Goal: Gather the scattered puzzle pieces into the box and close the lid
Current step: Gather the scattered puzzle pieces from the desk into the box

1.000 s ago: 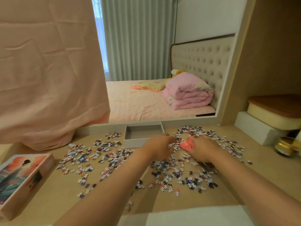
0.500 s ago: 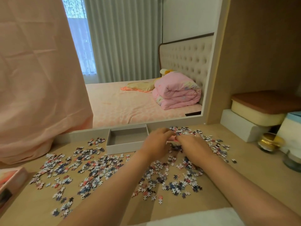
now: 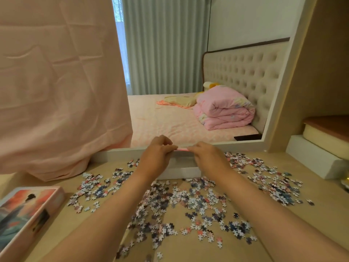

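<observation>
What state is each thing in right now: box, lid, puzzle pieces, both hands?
Box: open, lid off, interior hidden behind the hands.
Lid: off the box, lying picture side up at the table's left edge.
Puzzle pieces: scattered loose over the table, on both sides of the box.
Left hand: raised over the box, fingers pinching a thin pink item.
Right hand: raised over the box, pinching the same item's other end.

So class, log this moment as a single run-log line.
stage: gathering | left hand and right hand: holding thin pink item over box | puzzle pieces: mostly scattered on table | lid: off, at left
</observation>
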`<action>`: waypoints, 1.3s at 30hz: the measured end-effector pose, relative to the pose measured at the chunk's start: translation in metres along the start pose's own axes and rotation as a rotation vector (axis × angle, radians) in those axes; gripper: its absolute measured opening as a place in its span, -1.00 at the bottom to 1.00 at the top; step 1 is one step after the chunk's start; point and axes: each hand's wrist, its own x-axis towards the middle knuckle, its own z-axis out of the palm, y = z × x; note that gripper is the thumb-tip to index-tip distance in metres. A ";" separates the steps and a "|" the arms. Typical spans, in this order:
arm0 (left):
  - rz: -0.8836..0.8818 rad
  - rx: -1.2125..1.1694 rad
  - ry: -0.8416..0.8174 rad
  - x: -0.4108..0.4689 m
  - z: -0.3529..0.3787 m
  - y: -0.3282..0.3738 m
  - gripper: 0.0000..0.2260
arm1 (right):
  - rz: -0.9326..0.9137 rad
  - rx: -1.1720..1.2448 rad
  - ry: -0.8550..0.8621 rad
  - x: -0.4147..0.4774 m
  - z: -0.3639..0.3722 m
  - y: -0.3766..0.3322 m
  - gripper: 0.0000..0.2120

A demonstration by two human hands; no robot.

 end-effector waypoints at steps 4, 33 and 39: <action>-0.064 0.031 -0.134 -0.021 -0.003 -0.029 -0.78 | 0.030 0.094 -0.122 0.018 0.028 -0.008 -0.58; -0.490 -0.375 -0.430 -0.092 -0.041 -0.037 -0.45 | 0.187 -0.059 -0.448 0.004 0.056 -0.049 -0.25; -0.504 -0.319 -0.361 -0.090 -0.046 -0.035 -0.48 | 0.133 -0.051 -0.287 0.001 0.045 -0.061 -0.53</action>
